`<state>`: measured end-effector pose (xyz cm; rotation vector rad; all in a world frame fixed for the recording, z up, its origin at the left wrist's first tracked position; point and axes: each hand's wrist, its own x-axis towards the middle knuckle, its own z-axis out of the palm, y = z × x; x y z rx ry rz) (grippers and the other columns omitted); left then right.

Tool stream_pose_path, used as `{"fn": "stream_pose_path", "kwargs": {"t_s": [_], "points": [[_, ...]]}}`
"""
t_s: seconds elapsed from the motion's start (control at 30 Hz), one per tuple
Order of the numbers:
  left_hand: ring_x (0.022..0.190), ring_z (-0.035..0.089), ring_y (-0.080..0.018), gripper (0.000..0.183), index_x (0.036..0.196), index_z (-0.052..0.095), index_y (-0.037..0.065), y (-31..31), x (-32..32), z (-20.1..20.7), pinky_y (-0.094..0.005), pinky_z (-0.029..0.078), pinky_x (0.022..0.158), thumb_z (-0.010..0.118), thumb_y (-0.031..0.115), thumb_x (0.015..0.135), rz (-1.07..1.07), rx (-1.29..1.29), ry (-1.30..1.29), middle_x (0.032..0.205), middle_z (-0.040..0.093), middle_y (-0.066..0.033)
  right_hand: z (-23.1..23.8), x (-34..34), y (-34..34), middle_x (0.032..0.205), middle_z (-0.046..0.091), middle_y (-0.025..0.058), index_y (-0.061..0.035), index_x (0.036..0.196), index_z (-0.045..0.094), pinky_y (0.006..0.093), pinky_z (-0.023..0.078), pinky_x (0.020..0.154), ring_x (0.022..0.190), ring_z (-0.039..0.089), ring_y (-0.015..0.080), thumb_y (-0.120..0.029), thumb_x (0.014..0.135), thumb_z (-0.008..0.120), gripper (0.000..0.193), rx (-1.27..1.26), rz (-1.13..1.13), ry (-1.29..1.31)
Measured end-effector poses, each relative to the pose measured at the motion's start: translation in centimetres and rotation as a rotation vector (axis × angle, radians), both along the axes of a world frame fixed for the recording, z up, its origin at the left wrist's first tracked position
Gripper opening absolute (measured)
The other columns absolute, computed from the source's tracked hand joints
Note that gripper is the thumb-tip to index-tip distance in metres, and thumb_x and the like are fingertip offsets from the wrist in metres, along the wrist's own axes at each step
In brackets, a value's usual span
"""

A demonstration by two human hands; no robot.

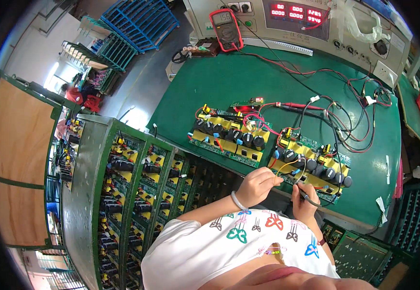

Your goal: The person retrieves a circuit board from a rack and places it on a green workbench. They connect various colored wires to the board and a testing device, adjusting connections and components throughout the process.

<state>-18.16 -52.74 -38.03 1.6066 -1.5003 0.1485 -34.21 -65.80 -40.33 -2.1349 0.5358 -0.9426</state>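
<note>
Head view, as I am reading it remotely; all places are being given from the right board.

- Right board [337,160]: is lying flat on the green table [183,94], by the edge nearest the person, presumably for easy reach by both hands.
- Left hand [255,188]: is resting in the air at the right board's near left side, thumb and forefinger drawn together, pinching the yellow wire [282,167]; I am judging that this is steadying the wire over the board.
- Right hand [304,209]: is hanging at the right board's near edge, fingers curled round the pen-shaped tool [307,196], seemingly gripped low for fine control. The tip is pointing at the board; whether it is touching, I cannot tell.
- Left board [229,136]: is lying just left of the right board, likely set there to be handy.
- Red probe [294,105]: is lying beyond the right board, its lead trailing, perhaps parked clear of the hands.
- Meter [227,33]: is standing far beyond, to the left, face turned toward the person, presumably for reading.
</note>
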Motion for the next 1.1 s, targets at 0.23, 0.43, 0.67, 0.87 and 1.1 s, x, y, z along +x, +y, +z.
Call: {"fn": "stream_pose_path", "kwargs": {"t_s": [0.23,0.43,0.67,0.87,1.1], "points": [[0.076,0.062,-0.029,0.038,0.109,0.067,0.004,0.2,-0.4,-0.6,-0.0383,0.053,0.069,0.076,-0.005,0.073,0.014,0.008,0.01,0.082,0.062,-0.0098,-0.6,-0.3,0.0,0.081,0.064,0.0165,-0.002,0.094,0.065,0.039,0.053,0.061,0.069,0.067,0.0344,-0.006,0.085,0.077,0.016,0.062,-0.002,0.039],[0.075,0.061,-0.0289,0.026,0.099,0.067,-0.001,-0.1,-0.4,0.2,-0.0381,0.052,0.067,0.074,-0.005,0.075,0.038,-0.024,0.043,0.081,0.06,-0.0101,0.2,-0.2,0.0,0.086,0.065,0.0155,-0.003,0.097,0.065,0.0386,0.054,0.063,0.075,0.067,0.034,-0.006,0.084,0.077,0.018,-0.001,0.007,0.034],[0.071,0.061,-0.0286,0.036,0.107,0.066,0.004,0.1,-0.3,-0.3,-0.0377,0.052,0.065,0.077,-0.006,0.074,0.064,-0.018,0.033,0.079,0.063,-0.0088,0.1,0.0,0.2,0.086,0.066,0.0144,-0.0033,0.097,0.064,0.0389,0.054,0.064,0.075,0.067,0.0342,-0.006,0.084,0.078,0.019,0.01,0.012,0.017],[0.07,0.062,-0.032,0.032,0.099,0.057,0.0,-0.3,0.1,0.2,-0.0407,0.051,0.06,0.074,-0.011,0.074,0.029,-0.017,-0.006,0.079,0.063,-0.0114,0.7,0.0,-0.3,0.09,0.064,0.0136,-0.0065,0.099,0.065,0.0412,0.052,0.062,0.076,0.066,0.0357,-0.007,0.082,0.079,0.022,-0.112,0.002,0.033],[0.074,0.064,-0.029,0.077,0.146,0.049,0.011,-0.2,0.6,-0.8,-0.0392,0.051,0.067,0.078,-0.004,0.076,0.031,0.014,0.024,0.084,0.07,-0.0085,2.2,-0.2,-1.2,0.101,0.064,0.0147,-0.004,0.103,0.065,0.0375,0.054,0.072,0.086,0.066,0.0324,-0.001,0.083,0.076,0.023,-0.022,0.125,0.026]]}}
